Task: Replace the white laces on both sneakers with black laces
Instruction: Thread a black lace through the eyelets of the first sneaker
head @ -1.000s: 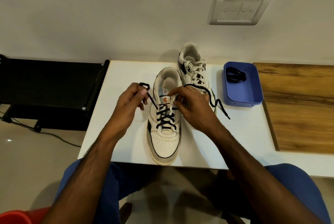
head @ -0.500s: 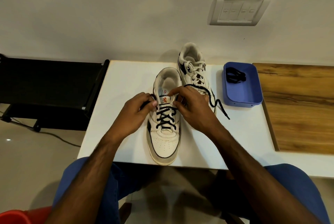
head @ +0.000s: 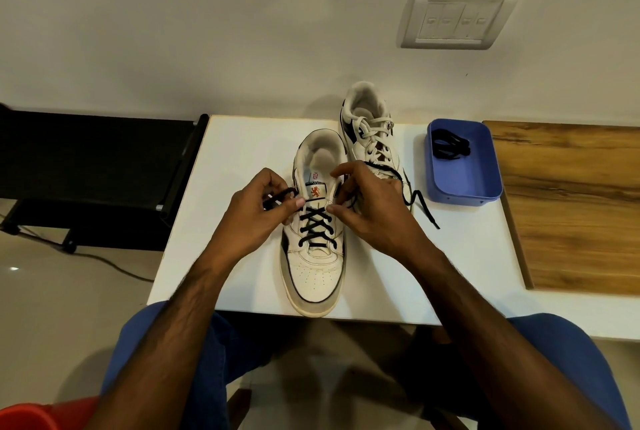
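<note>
A white sneaker (head: 313,273) lies toe toward me on the white table (head: 450,273), its lower eyelets crossed with a black lace (head: 314,227). My left hand (head: 258,209) pinches the lace's left end beside the upper left eyelets. My right hand (head: 372,206) holds the shoe's right eyelet flap, and the lace's right end (head: 420,204) trails from under it across the table. Behind stands the second sneaker (head: 369,131), laced in white. A bundled black lace (head: 450,145) lies in a blue tray (head: 464,183).
A wooden board (head: 571,204) lies right of the tray. A black stand (head: 86,166) and a cable sit left of the table. A switch plate (head: 457,19) is on the wall. My blue-clad knees are under the table's near edge.
My left hand moved in from the left with the lace end, right up against the shoe's left eyelets. My right hand stayed on the right flap.
</note>
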The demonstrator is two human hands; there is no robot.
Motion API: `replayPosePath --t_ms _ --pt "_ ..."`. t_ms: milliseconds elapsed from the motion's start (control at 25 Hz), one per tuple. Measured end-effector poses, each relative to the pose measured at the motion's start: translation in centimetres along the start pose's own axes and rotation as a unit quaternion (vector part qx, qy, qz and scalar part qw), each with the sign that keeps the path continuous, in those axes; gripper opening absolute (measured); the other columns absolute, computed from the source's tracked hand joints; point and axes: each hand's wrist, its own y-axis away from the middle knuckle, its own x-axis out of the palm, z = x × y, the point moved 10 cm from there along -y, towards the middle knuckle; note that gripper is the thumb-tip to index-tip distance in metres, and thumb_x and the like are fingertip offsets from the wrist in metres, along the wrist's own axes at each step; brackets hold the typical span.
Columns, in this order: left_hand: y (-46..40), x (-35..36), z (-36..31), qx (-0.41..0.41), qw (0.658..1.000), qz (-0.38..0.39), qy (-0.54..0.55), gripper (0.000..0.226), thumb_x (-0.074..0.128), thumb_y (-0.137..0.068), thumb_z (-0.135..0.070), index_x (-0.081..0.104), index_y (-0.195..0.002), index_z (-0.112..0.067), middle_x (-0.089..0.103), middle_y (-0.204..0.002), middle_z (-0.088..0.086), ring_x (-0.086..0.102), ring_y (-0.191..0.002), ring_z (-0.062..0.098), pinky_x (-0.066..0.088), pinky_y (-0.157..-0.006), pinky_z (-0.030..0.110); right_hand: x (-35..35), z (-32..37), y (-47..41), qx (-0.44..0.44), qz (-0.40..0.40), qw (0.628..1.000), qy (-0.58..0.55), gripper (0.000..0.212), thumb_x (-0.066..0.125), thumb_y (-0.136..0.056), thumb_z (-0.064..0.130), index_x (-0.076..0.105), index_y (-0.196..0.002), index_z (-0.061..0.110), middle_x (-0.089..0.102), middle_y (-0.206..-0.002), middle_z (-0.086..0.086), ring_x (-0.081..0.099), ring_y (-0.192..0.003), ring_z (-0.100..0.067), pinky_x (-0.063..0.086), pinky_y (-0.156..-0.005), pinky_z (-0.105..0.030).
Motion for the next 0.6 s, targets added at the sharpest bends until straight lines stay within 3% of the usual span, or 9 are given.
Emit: replayPosePath --t_ms 120,280,400,480,600 --pt "-0.1 0.6 0.4 -0.008 0.999 0.02 -0.036 0.025 0.08 -0.086 -0.027 0.061 -0.099 -0.02 0.069 -0.086 0.0 0.07 -0.065 0.017 0.054 -0.067 0.026 0.2 -0.1 0.0 0.01 0.022 1.0 -0.015 0.053 0.079 -0.086 0.02 0.043 -0.123 0.032 0.065 -0.088 0.016 0.064 -0.08 -0.001 0.052 -0.078 -0.028" --pt "-0.5 0.6 1.0 0.002 0.994 0.026 -0.102 0.013 0.079 -0.087 -0.017 0.067 -0.094 -0.02 0.067 -0.084 -0.003 0.058 -0.062 0.003 0.046 -0.064 0.018 0.0 -0.2 0.1 0.024 0.025 0.998 -0.052 0.048 0.075 -0.089 0.01 0.047 -0.126 0.025 0.067 -0.088 0.012 0.063 -0.079 -0.002 0.051 -0.07 -0.016" --pt "-0.3 1.0 0.5 0.057 0.98 0.051 -0.182 0.01 0.076 -0.09 -0.021 0.066 -0.091 -0.02 0.063 -0.088 -0.01 0.057 -0.076 0.0 0.043 -0.07 0.018 0.1 -0.4 0.1 0.044 0.028 0.995 -0.082 0.044 0.072 -0.091 0.011 0.049 -0.126 0.025 0.068 -0.089 0.008 0.062 -0.082 -0.001 0.049 -0.071 -0.013" --pt "-0.1 1.2 -0.3 0.104 0.971 0.051 -0.21 0.011 0.072 -0.092 -0.021 0.062 -0.087 -0.023 0.057 -0.089 -0.012 0.056 -0.085 0.0 0.04 -0.072 0.022 0.2 -1.1 0.2 0.07 0.032 0.989 -0.129 0.041 0.07 -0.093 0.012 0.049 -0.126 0.027 0.067 -0.09 0.005 0.064 -0.082 -0.007 0.051 -0.074 -0.018" --pt "0.0 0.3 -1.1 0.103 0.985 0.029 -0.134 0.009 0.066 -0.088 -0.024 0.059 -0.082 -0.021 0.052 -0.086 -0.011 0.053 -0.081 0.007 0.038 -0.07 0.019 0.3 -1.7 0.2 0.088 0.042 0.976 -0.194 0.038 0.067 -0.095 0.01 0.051 -0.126 0.026 0.065 -0.088 0.0 0.066 -0.085 -0.021 0.056 -0.083 -0.037"
